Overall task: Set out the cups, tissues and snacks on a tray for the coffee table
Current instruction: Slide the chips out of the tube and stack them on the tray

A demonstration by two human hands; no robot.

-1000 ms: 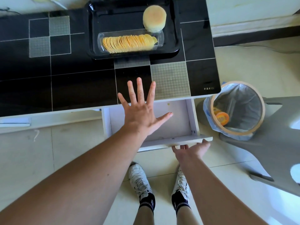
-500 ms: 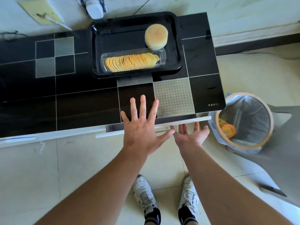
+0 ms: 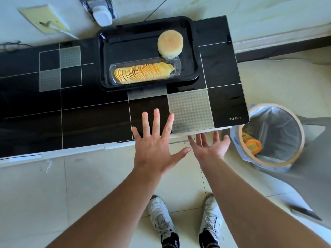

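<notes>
A black tray (image 3: 125, 43) lies at the back of the black glass coffee table (image 3: 89, 119). In it sits a clear plastic tub of stacked yellow crisps (image 3: 143, 72) and, behind its right end, a round pale cake (image 3: 170, 43). My left hand (image 3: 155, 145) hovers flat with fingers spread over the table's front edge, holding nothing. My right hand (image 3: 209, 147) is beside it, palm up, straight fingers against the shut drawer front (image 3: 179, 138) under the table edge. No cups or tissues are in view.
A round bin (image 3: 272, 136) with a grey liner and an orange can inside stands right of the table. A grey chair (image 3: 313, 158) is beside it. A white plug adapter (image 3: 102, 13) and a yellow pad (image 3: 43, 18) lie on the floor behind the table.
The drawer was open a second ago; my right hand pushed it in and it is now shut. My left hand stayed spread above the table's front edge. The view shifted back.
</notes>
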